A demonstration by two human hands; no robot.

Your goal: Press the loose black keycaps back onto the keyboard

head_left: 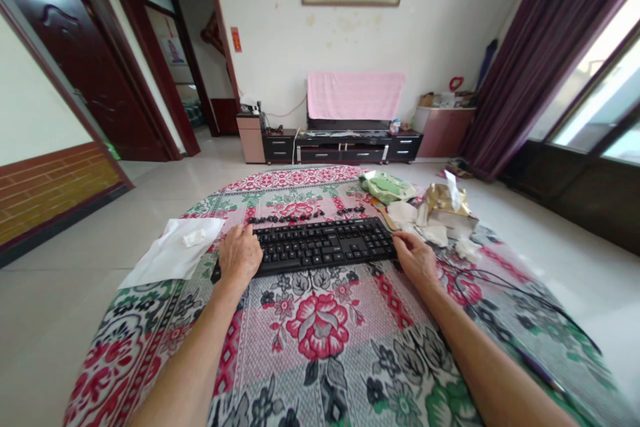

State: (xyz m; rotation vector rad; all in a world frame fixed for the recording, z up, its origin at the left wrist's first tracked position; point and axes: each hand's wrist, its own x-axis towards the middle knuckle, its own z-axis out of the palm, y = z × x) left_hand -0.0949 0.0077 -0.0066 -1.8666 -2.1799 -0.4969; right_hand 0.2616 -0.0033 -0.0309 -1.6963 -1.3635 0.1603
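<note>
A black keyboard (pixel 320 247) lies across the patterned tablecloth in front of me. My left hand (pixel 240 253) covers its left end, fingers bent over the far edge there. At the opposite end, my right hand (pixel 415 257) grips the right edge between thumb and fingers, though the fingertips underneath are hidden. Just behind the keyboard, several loose black keycaps (pixel 287 218) lie in a broken row. A flat wooden-coloured tool (pixel 387 217) rests by the keyboard's far right corner.
White paper (pixel 170 250) with a crumpled tissue (pixel 194 238) lies left. To the right are a green soft pack (pixel 387 187), a gold tissue box (pixel 450 207) and crumpled tissues (pixel 435 235). A black cable (pixel 520 293) trails right, near a dark pen-like tool (pixel 540 371).
</note>
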